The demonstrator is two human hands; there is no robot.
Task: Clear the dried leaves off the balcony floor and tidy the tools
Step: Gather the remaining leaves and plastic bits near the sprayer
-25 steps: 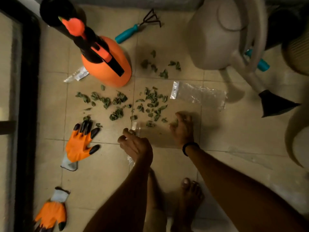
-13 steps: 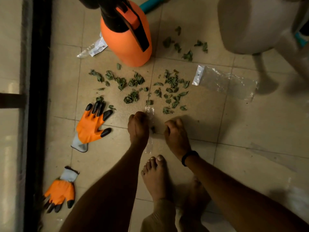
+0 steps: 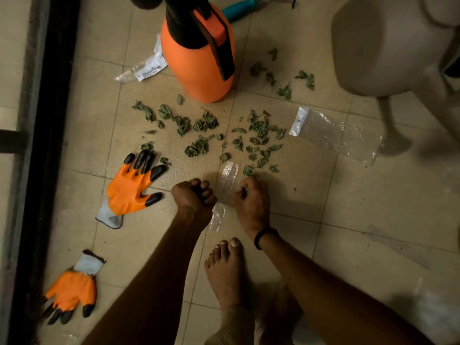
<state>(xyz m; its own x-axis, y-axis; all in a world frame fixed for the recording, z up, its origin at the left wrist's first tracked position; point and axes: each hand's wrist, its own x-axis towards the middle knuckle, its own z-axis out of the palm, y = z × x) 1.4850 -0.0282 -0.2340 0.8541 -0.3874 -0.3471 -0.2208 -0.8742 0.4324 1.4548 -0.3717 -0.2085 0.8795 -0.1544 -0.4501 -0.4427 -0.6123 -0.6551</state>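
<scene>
Crinkly clear bag grasped by left hand and right hand grips; crumpled leaves alongside.

Under me lies a floor of beige square ceramic tiles with thin dark grout lines. Along the left runs a black metal sliding-door frame, and a pale glass pane lies beyond it. The light is dim and warm, with soft shadows on the tiles.

1. Beige tiled floor, with dried leaves scattered over its middle.
2. An orange sprayer stands behind them, with a wrapper to its left and a teal rake lying beyond.
3. The near glove touches the leaves; the far glove lies well apart.
4. A clear bag lies flat, near the beige watering can.
</scene>
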